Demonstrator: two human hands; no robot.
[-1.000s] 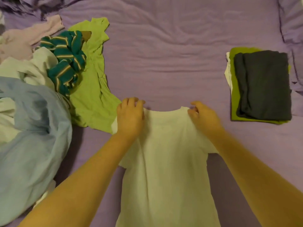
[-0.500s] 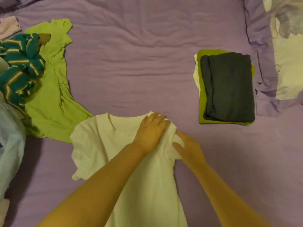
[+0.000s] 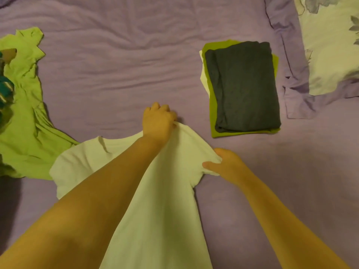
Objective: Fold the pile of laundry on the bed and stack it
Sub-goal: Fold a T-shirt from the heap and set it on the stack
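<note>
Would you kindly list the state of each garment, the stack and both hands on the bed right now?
White T-shirt: spread flat, unfolded, right shoulder lifted.
Left hand: grips the T-shirt's right shoulder.
Right hand: pinches the T-shirt's right sleeve.
Green garment: unfolded, crumpled.
Striped teal garment: crumpled, mostly out of frame.
Dark grey garment: folded, on top of the stack.
Folded green garment: in the stack, under the grey one.

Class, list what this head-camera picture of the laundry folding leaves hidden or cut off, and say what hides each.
- White shirt: hem cut off by the bottom edge; middle covered by the left arm.
- Left hand: fingertips curled out of sight into the shirt's shoulder.
- Stack: items under the dark garment show edges only.
- Striped garment: cut off by the left edge.
- Right hand pinches the sleeve.
</note>
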